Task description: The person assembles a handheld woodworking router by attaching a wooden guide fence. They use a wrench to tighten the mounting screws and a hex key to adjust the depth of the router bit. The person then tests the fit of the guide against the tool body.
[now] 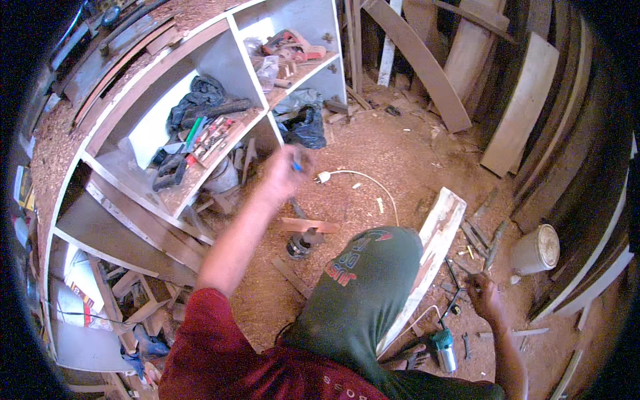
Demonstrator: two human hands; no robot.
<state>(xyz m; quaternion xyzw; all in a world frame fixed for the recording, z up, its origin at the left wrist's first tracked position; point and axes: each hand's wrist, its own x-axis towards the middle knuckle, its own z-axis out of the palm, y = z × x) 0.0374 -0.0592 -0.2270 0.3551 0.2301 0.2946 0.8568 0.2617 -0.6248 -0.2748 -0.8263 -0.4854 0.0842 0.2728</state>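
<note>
My left hand point(291, 171) is raised out ahead, its fingers closed on a small blue object point(297, 167) whose kind I cannot make out. Just right of it lies a white plug point(323, 178) on a pale cord. Low on the right, my right hand point(483, 293) has curled fingers; what they hold, if anything, is too small to name. Beside it runs a bent black cord point(460, 291). Below that, a teal and silver trim router point(443, 349) lies on the floor near my bare foot point(415, 359). My raised knee point(373, 267), in green cloth, hides the middle ground.
A white-edged shelf unit point(256, 63) with tools and black bags spans the left. Past my knee lies a long pale board point(440, 223). A dark round tool point(301, 244) sits by a wood strip. On the right are a white bucket point(539, 249), leaning planks point(520, 107) and a spanner point(467, 345).
</note>
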